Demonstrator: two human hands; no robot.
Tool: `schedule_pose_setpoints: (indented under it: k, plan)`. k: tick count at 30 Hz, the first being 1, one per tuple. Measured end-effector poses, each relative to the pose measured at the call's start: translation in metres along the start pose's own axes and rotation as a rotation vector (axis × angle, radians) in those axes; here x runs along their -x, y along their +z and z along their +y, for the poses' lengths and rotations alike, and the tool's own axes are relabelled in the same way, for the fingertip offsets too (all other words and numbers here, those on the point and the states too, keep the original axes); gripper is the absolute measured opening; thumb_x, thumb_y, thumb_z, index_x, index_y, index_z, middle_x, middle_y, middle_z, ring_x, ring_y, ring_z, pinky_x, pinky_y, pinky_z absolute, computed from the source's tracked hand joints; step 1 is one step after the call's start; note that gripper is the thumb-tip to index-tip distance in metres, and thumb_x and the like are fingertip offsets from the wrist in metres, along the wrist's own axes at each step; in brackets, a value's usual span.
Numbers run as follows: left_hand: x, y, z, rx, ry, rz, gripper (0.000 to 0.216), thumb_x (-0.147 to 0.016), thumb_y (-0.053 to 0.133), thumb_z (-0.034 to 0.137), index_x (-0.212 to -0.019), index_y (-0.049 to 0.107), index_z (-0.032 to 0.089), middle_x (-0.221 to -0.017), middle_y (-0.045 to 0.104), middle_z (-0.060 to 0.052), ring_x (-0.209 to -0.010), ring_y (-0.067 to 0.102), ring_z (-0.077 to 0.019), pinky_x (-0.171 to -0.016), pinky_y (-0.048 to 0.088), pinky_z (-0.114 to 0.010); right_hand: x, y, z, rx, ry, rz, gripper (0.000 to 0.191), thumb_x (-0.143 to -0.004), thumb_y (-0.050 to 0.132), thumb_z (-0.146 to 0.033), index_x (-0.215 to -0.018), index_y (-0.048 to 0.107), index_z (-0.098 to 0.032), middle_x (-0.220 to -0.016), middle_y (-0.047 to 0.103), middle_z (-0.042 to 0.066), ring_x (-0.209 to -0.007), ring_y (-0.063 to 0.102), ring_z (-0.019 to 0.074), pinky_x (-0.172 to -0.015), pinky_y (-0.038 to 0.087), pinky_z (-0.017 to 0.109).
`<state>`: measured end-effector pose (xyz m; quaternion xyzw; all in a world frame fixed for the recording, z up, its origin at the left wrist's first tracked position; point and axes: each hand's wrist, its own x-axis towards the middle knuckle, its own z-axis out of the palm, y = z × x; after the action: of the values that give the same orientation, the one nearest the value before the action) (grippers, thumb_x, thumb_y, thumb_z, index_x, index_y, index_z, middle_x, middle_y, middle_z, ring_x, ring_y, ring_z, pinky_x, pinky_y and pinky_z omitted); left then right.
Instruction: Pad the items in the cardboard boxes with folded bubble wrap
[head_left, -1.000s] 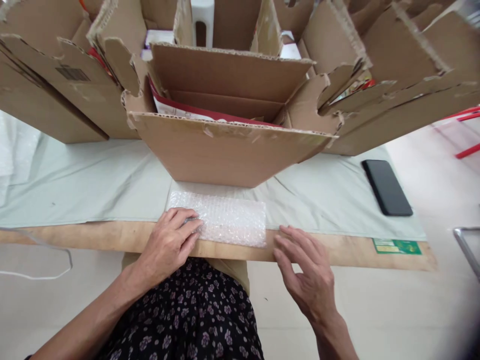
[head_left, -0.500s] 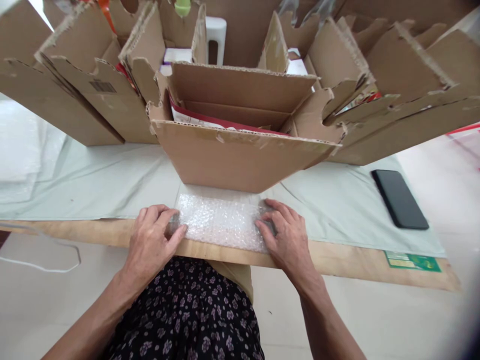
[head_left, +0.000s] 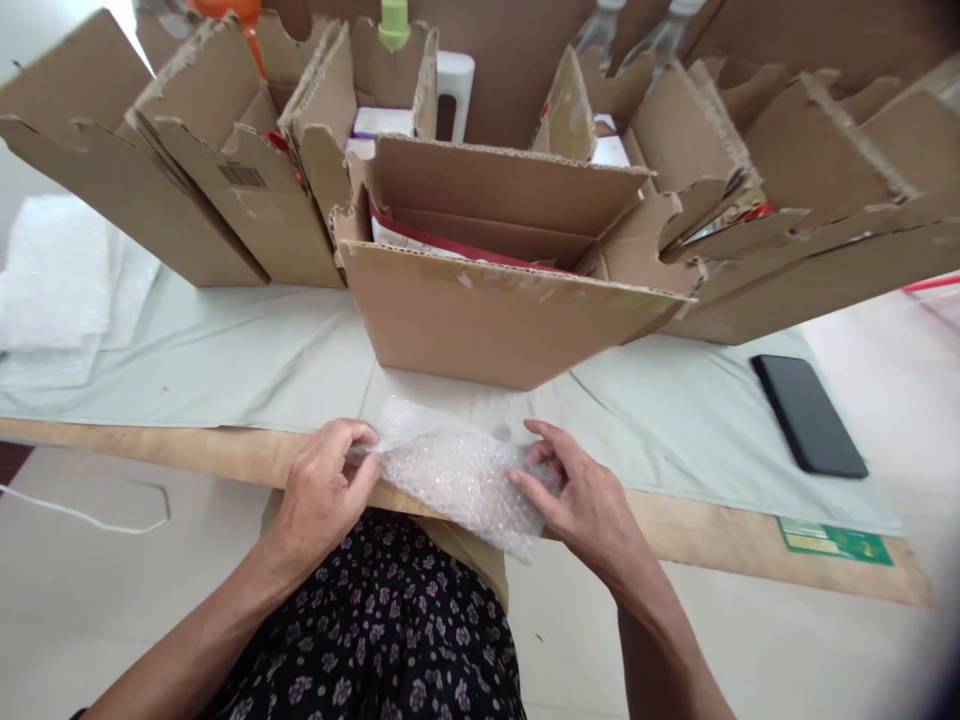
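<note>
Pinching bubble wrap (head_left: 450, 470) by left end in left hand (head_left: 324, 482); curling right hand (head_left: 581, 497) half-open at right end, cannot tell if gripping. Lies askew over front edge of table (head_left: 210, 455); could slip off through loosened pinch.

"what does this person wear?"
"over the lap there is a black garment (head_left: 382, 640), printed with small flowers."
"which colour have the flowers?"
"a dusty pinkish purple, with rounded petals, and between them are scattered small pale dots."
"is this cloth flat?"
"no, it makes soft folds, which run lengthwise. if it is a dress, a shirt or an apron, i cannot tell."
"and the beige part (head_left: 480, 575) beside it?"
"it is plain and smooth, but i cannot say surely that it is clothing."
"and the arms?"
"both forearms are bare, also the left hand (head_left: 322, 490) and the right hand (head_left: 581, 495)."
</note>
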<state>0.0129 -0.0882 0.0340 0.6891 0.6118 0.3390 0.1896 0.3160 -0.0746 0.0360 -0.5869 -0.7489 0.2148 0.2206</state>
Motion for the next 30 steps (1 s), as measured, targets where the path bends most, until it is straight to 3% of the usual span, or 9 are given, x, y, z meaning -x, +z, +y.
schedule_pose_setpoints:
  k: [3,7,10,14,18,23,26,30]
  plan:
    - [-0.004,-0.007,-0.001,0.184,-0.176,-0.012,0.020,-0.095,0.062,0.027,-0.115,0.064,0.023,-0.099,0.074,-0.002,-0.090,0.073,-0.0187,-0.079,0.058,-0.032,-0.003,0.000,-0.006,-0.002,-0.031,-0.078,0.025,-0.094,0.061,-0.035,-0.114,0.069,-0.022,-0.079,0.070,0.002,-0.067,0.066,0.0189,-0.063,0.053,0.032]
    - [-0.023,-0.018,-0.013,0.314,-0.231,0.051,0.045,-0.094,0.064,0.031,-0.137,0.059,0.020,-0.102,0.073,-0.005,-0.094,0.072,-0.0180,-0.083,0.058,-0.032,-0.004,0.009,-0.019,0.012,-0.137,-0.064,0.009,-0.094,0.061,-0.026,-0.091,0.069,-0.022,-0.088,0.072,0.005,-0.082,0.069,0.0221,-0.075,0.057,0.037]
    - [-0.039,-0.028,-0.026,0.269,-0.198,0.060,0.052,-0.091,0.063,0.028,-0.141,0.058,0.018,-0.103,0.073,-0.006,-0.095,0.071,-0.0183,-0.083,0.056,-0.032,-0.001,0.021,-0.032,0.026,-0.184,-0.039,0.010,-0.094,0.062,-0.022,-0.102,0.068,-0.020,-0.096,0.074,0.007,-0.087,0.070,0.0234,-0.080,0.058,0.040]
    - [-0.065,-0.048,-0.044,0.139,-0.154,0.008,0.054,-0.085,0.058,0.022,-0.138,0.061,0.016,-0.097,0.075,-0.006,-0.088,0.069,-0.0196,-0.077,0.056,-0.033,0.006,0.040,-0.056,-0.057,-0.236,-0.077,0.033,-0.096,0.061,-0.020,-0.129,0.060,-0.021,-0.101,0.076,0.006,-0.086,0.073,0.0229,-0.079,0.059,0.040]
    - [-0.103,-0.062,-0.062,-0.092,-0.106,-0.080,0.058,-0.081,0.054,0.016,-0.138,0.064,0.019,-0.097,0.075,-0.005,-0.082,0.066,-0.0202,-0.080,0.056,-0.036,0.009,0.051,-0.073,-0.160,-0.325,-0.058,0.031,-0.098,0.061,-0.019,-0.129,0.060,-0.022,-0.101,0.076,0.006,-0.089,0.072,0.0224,-0.080,0.059,0.040]
    - [-0.140,-0.051,-0.081,-0.240,0.081,-0.002,0.059,-0.081,0.058,0.015,-0.139,0.062,0.016,-0.123,0.069,-0.010,-0.117,0.062,-0.0303,-0.106,0.050,-0.050,0.005,0.054,-0.077,-0.093,-0.391,-0.030,0.017,-0.101,0.059,-0.019,-0.116,0.067,-0.021,-0.099,0.075,0.007,-0.087,0.068,0.0226,-0.077,0.058,0.039]
    - [-0.123,-0.045,-0.075,-0.251,0.198,0.076,0.048,-0.087,0.057,0.015,-0.135,0.065,0.016,-0.129,0.067,-0.012,-0.122,0.060,-0.0311,-0.109,0.048,-0.053,0.002,0.059,-0.080,0.016,-0.466,-0.064,0.024,-0.101,0.058,-0.020,-0.124,0.066,-0.020,-0.117,0.073,0.012,-0.101,0.067,0.0274,-0.083,0.057,0.044]
    - [-0.055,-0.055,-0.053,-0.133,0.344,0.005,0.030,-0.095,0.056,0.011,-0.120,0.071,0.017,-0.108,0.074,-0.009,-0.107,0.066,-0.0252,-0.098,0.056,-0.046,-0.006,0.073,-0.086,0.111,-0.568,-0.163,0.034,-0.101,0.057,-0.019,-0.135,0.061,-0.018,-0.146,0.062,0.015,-0.131,0.057,0.0330,-0.098,0.054,0.050]
